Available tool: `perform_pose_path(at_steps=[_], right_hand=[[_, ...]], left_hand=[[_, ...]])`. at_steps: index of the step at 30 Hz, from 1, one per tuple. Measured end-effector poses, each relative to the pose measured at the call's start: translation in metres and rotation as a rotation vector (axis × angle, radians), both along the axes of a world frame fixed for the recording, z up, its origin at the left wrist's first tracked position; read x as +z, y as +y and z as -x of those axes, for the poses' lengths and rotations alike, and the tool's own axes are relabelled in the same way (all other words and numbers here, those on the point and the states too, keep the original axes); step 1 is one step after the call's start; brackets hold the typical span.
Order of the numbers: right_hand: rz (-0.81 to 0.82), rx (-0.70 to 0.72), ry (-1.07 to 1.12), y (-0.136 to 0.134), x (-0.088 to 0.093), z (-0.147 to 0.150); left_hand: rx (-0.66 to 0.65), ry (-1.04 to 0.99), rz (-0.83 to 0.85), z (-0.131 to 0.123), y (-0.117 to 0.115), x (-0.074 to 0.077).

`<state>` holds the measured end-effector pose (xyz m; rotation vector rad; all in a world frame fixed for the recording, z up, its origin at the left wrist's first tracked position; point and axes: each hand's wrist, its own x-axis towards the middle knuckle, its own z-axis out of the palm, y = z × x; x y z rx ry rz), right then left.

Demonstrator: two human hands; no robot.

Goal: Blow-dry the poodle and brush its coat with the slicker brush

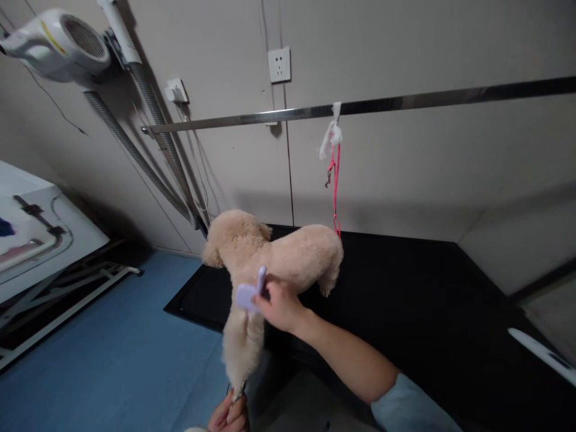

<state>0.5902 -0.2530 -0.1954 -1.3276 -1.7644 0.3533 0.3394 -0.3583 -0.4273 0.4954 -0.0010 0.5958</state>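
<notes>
A cream curly-coated dog (301,255) stands on the black tabletop, its head turned away to the left. My right hand (281,306) is closed round a lilac pet brush (246,297), whose head lies against the fur at the top of the dog's outstretched leg (243,348). At the bottom of the view, my left hand (229,414) grips the paw end of that leg, which reaches out past the table's edge. A small dark, thin thing shows by the left fingers; its kind is unclear.
A pink leash (335,186) hangs from a metal bar (382,105) behind the dog. At the upper left is a wall-mounted dryer (67,45) with grey hoses. A white tub (49,234) stands left. On the black table (405,300), a white elongated object (540,354) lies right.
</notes>
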Motion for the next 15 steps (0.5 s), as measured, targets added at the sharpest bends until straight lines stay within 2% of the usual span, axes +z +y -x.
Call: perform_pose_path(at_steps=[2, 5, 6, 10, 14, 15], right_hand=[[0.041, 0.023, -0.039, 0.003, 0.009, 0.001], [0.018, -0.108, -0.019, 0.005, 0.022, 0.003], [0.005, -0.114, -0.025, 0.005, 0.025, 0.005], [0.05, 0.032, -0.111, 0.003, 0.033, 0.009], [-0.02, -0.124, -0.089, 0.004, 0.043, 0.006], [-0.029, -0.103, -0.101, 0.004, 0.044, 0.006]], left_hand=[[-0.038, -0.104, 0.068, -0.003, 0.0, 0.0], [-0.083, -0.12, 0.116, -0.004, 0.002, -0.005], [-0.097, -0.132, 0.128, -0.004, 0.003, -0.007], [-0.122, -0.125, 0.123, -0.003, 0.008, -0.015], [-0.121, -0.119, 0.108, -0.002, 0.008, -0.014], [-0.128, -0.118, 0.105, -0.002, 0.007, -0.012]])
